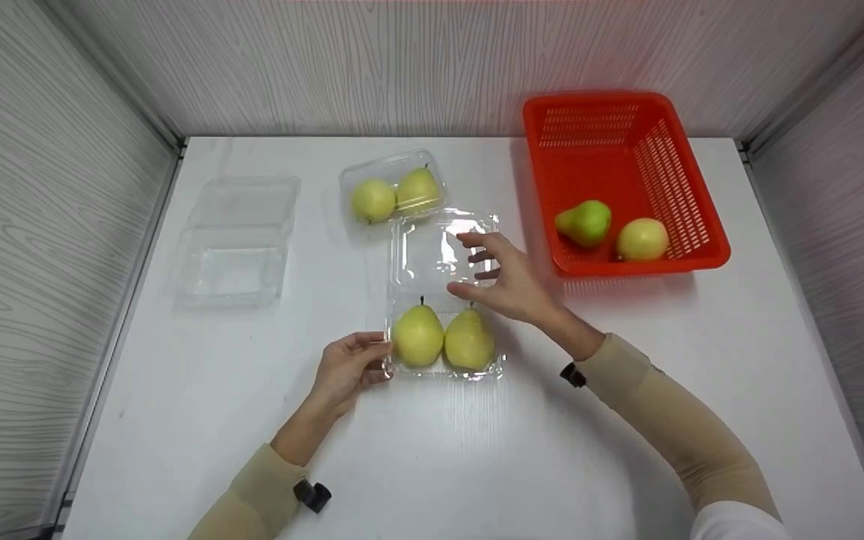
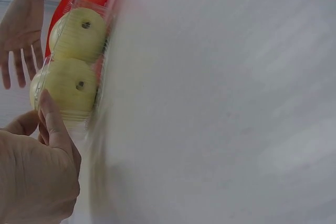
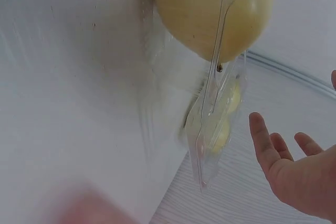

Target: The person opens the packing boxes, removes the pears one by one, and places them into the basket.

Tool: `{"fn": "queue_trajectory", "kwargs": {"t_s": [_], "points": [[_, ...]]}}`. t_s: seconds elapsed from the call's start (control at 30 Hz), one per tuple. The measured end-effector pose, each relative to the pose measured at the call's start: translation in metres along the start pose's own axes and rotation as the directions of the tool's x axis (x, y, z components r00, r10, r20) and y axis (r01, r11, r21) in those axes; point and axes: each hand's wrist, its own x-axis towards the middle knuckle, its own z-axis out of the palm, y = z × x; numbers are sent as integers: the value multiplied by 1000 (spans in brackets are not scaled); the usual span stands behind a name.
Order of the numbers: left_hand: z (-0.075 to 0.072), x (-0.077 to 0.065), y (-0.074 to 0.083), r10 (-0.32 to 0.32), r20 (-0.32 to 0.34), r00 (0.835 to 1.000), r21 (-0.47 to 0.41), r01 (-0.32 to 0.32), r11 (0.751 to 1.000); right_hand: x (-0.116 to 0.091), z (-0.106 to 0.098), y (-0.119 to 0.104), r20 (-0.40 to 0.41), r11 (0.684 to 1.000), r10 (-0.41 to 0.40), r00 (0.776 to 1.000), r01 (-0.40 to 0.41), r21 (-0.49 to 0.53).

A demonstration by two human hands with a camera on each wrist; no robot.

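A clear plastic clamshell box [image 1: 443,369] sits mid-table, its lid [image 1: 421,251] laid back on the far side. Two yellow-green pears, a left one [image 1: 418,335] and a right one [image 1: 469,340], lie side by side in its base. My left hand [image 1: 347,369] pinches the base's left edge between thumb and fingers, seen closer in the left wrist view [image 2: 42,169]. Over the lid's right part, my right hand [image 1: 511,281] hovers with fingers spread, holding nothing. Whether its fingertips touch the lid is unclear.
Behind the lid stands another clear box [image 1: 349,178] with two pears. An unfilled open clamshell [image 1: 231,274] lies at the left. At the back right, a red plastic basket [image 1: 589,166] contains a green pear [image 1: 588,223] and a pale yellow fruit [image 1: 643,239].
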Motion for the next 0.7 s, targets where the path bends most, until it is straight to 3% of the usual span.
{"fn": "queue_trajectory", "kwargs": {"t_s": [0.7], "points": [[0, -1, 0, 21, -3, 1000, 20, -21, 1000, -14, 31, 16, 208, 995, -73, 975, 86, -58]]}}
